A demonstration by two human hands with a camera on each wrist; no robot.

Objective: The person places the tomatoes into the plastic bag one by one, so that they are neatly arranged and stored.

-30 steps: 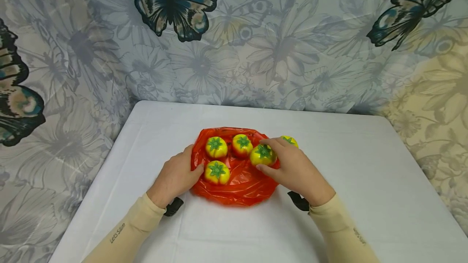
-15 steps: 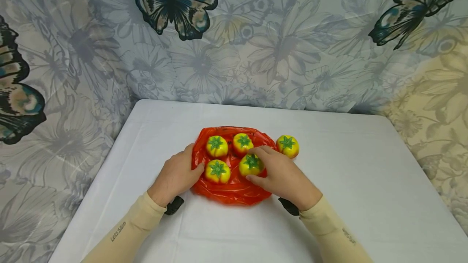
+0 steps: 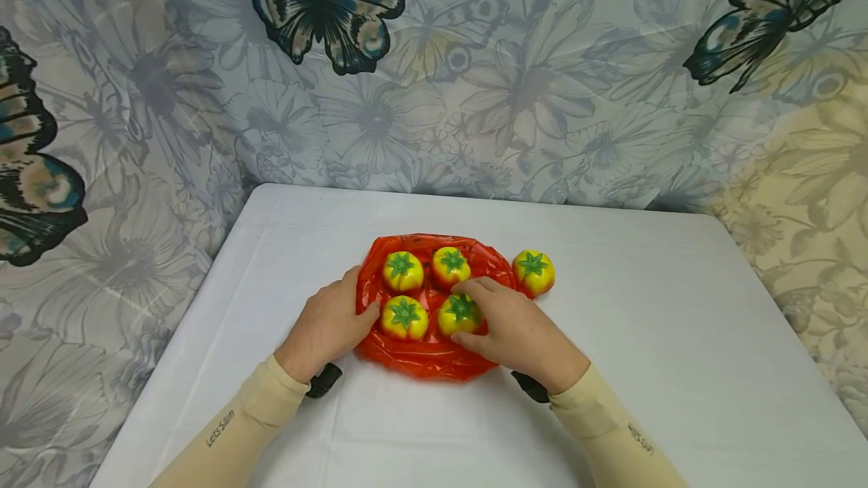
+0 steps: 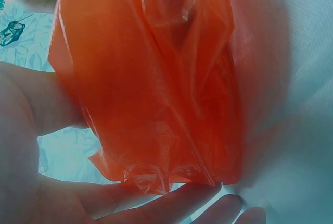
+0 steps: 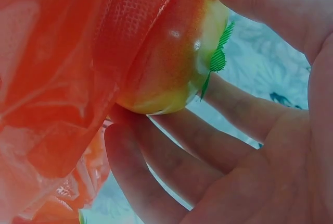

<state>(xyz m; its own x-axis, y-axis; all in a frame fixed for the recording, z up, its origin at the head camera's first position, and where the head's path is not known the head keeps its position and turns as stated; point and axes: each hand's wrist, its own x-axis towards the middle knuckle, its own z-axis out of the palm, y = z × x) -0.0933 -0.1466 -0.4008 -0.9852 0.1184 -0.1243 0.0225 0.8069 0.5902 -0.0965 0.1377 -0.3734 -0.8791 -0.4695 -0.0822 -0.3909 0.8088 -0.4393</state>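
A red plastic bag (image 3: 427, 361) lies on the white table with its mouth facing up. My left hand (image 3: 328, 326) holds its left side, thumb over the rim; in the left wrist view, fingers pass along the outside of the red film (image 4: 140, 78). My right hand (image 3: 525, 333) grips a yellow-red toy tomato (image 3: 457, 313) with a green star-shaped top, low in the bag's front right. In the right wrist view, bag film partly covers that tomato (image 5: 177, 57). Also in the bag are a back-left tomato (image 3: 403, 272), a back-middle one (image 3: 450, 268) and a front-left one (image 3: 404, 319).
Another toy tomato (image 3: 533, 272) sits by the bag's right rim, behind my right hand. The white-covered table (image 3: 678, 307) ends at the back against a wall cloth (image 3: 529, 111) printed with butterflies and flowers. Dark straps show beneath both wrists.
My right hand has moved left and toward me with its tomato, from the bag's right rim to its front right. The tomato behind it has come into full view. My left hand stays put.
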